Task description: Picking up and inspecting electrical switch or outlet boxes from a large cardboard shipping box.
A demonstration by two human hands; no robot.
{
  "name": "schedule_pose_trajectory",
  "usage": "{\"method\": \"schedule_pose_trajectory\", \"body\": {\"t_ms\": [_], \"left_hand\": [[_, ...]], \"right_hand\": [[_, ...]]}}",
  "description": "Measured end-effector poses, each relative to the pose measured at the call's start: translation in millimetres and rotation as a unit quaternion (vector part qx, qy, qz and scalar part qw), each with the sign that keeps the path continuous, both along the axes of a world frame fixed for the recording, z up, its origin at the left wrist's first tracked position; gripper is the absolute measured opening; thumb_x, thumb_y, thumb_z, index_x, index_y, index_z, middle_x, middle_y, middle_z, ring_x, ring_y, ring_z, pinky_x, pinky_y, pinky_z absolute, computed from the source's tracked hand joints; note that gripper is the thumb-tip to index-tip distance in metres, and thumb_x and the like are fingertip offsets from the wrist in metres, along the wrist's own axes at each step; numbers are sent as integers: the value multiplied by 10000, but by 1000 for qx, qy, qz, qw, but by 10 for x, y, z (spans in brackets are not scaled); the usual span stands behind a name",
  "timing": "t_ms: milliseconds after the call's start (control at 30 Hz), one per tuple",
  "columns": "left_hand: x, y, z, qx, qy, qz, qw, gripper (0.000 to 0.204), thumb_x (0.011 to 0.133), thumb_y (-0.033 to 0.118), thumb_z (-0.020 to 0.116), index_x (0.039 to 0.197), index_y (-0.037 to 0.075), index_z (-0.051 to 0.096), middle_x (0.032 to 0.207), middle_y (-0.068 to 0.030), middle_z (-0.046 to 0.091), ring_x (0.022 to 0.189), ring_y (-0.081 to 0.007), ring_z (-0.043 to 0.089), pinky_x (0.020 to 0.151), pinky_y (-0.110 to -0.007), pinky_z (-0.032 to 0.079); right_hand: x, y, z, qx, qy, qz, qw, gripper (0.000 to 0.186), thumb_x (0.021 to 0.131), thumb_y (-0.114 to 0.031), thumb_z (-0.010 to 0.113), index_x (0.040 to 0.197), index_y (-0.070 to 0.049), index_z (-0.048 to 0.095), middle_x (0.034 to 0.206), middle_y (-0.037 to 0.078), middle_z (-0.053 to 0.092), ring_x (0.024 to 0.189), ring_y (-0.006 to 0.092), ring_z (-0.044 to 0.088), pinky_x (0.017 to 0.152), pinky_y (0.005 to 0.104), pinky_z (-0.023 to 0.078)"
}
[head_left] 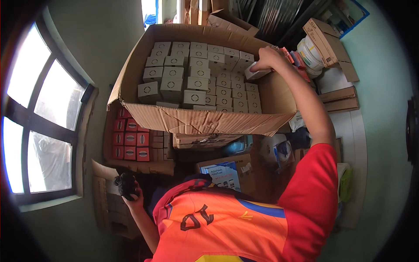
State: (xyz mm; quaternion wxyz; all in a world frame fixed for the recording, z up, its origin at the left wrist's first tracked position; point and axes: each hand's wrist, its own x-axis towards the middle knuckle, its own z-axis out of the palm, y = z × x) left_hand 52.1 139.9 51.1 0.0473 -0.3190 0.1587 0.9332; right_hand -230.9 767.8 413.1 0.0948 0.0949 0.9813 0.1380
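Observation:
A large open cardboard carton [196, 122] holds rows of small white boxes [198, 84], stacked to different heights. Over its right end reaches my right hand [269, 59], fingers closed on a small white box [256, 72] that sits tilted near the right wall. Part of that box is hidden behind the fingers. Low on the left, away from the carton, my left hand [134, 198] is wrapped round a black rounded object [125, 185] whose kind I cannot make out.
Below the carton at left is a box of red small boxes [131, 139]. A blue-and-white printed pack [223, 175] lies below the middle. A white bucket [309, 52] and a brown carton [325, 41] stand at right. A barred window [48, 100] is on the left.

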Motion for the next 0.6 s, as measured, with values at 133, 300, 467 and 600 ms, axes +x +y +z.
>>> {"method": "schedule_pose_trajectory", "body": {"t_ms": [133, 300, 467, 600], "left_hand": [[88, 35, -73, 31, 3, 12, 999, 505, 970, 449, 543, 1400, 183, 557, 1395, -80, 620, 1067, -241, 686, 681, -325, 553], [64, -60, -118, 41, 44, -1, 998, 527, 977, 454, 530, 1425, 176, 533, 1436, -89, 595, 1089, -247, 686, 692, -336, 550], [35, -231, -177, 24, 62, -13, 998, 533, 982, 458, 524, 1434, 175, 525, 1439, -92, 592, 1070, -259, 694, 677, -347, 557], [43, -304, -235, 68, 113, -34, 991, 574, 976, 447, 538, 1485, 187, 484, 1481, -96, 556, 1142, -284, 655, 769, -385, 552]], "right_hand": [[-76, 101, -181, 11, -54, -21, 998, 752, 571, -586, 815, 1009, 24, 778, 1026, 223, 755, 989, 347, 736, 902, 420, 580], [-124, 224, -345, 19, -62, -12, 998, 749, 589, -601, 804, 1047, -8, 782, 1025, 211, 758, 1002, 343, 732, 913, 414, 576], [-174, 265, -504, 23, -106, -13, 994, 763, 622, -635, 800, 1130, -66, 773, 1114, 159, 758, 1060, 314, 722, 939, 410, 563], [-161, 247, -531, 13, -83, 14, 996, 746, 673, -618, 771, 1031, 37, 765, 1001, 210, 760, 962, 333, 741, 874, 427, 586]]}}
